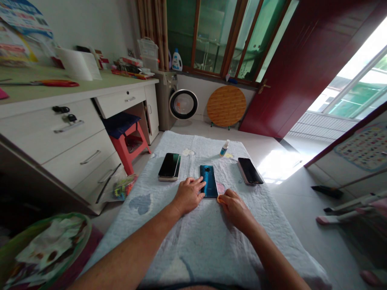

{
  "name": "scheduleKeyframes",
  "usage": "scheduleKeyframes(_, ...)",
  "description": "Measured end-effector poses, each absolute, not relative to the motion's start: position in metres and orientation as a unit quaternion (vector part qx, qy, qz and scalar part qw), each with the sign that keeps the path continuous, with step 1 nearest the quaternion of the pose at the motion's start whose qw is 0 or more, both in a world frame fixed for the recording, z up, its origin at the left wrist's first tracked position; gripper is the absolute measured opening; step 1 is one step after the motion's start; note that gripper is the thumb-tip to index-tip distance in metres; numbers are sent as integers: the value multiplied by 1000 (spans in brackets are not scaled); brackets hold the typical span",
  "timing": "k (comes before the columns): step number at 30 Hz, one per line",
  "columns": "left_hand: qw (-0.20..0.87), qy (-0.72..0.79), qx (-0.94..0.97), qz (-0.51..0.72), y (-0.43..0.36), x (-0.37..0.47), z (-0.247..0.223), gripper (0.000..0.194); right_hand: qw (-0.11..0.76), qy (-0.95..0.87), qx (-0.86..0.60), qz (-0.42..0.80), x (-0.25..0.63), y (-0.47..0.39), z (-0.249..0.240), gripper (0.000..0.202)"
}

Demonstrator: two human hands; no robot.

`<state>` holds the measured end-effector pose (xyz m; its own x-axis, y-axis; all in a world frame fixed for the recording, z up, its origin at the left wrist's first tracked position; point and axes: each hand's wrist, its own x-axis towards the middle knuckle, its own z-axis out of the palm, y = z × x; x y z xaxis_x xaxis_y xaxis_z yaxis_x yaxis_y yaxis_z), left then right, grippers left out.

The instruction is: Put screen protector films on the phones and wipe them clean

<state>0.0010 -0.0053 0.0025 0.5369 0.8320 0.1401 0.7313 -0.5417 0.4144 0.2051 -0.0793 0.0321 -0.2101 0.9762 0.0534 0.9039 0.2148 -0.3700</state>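
Observation:
A blue smartphone (209,181) lies back side up on the cloth-covered table, its camera block at the far end. My left hand (189,195) rests against its left side, fingers spread and touching the back and edge. At the phone's near right corner, my right hand (234,205) is closed in a pinch on a small orange cloth (221,199), mostly hidden by the fingers. Beyond the phone stands a small spray bottle (224,148) with a white cap. To the left, a dark phone (169,164) lies on a flat box; another dark phone (250,170) on a box sits to the right.
A light blue patterned cloth (145,235) covers the table. On the left are a desk (90,139), a red stool (128,149) and a waste bin (87,225). Further back are a washing machine with its door open (183,104), a round wooden board (226,105) and a red door (290,68).

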Motion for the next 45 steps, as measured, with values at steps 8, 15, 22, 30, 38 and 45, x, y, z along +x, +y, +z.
scheduleKeyframes(8,158,446,865,166,-7,-1,4,54,114,-774,-615,102,210,-46,24,27)
scheduleKeyframes(15,161,441,867,167,-6,-2,4,53,55,-780,-620,65,208,10,29,27)
scheduleKeyframes(22,154,442,868,165,-6,-3,7,52,95,-749,-655,42,208,47,14,30)
scheduleKeyframes(30,151,446,868,160,-7,-2,6,54,156,-742,-652,22,196,36,6,31)
scheduleKeyframes(38,155,445,864,177,-6,-3,3,53,131,-803,-580,23,179,-17,15,23)
scheduleKeyframes(45,168,451,851,212,-5,-2,-2,55,137,-835,-530,49,180,-58,22,21)
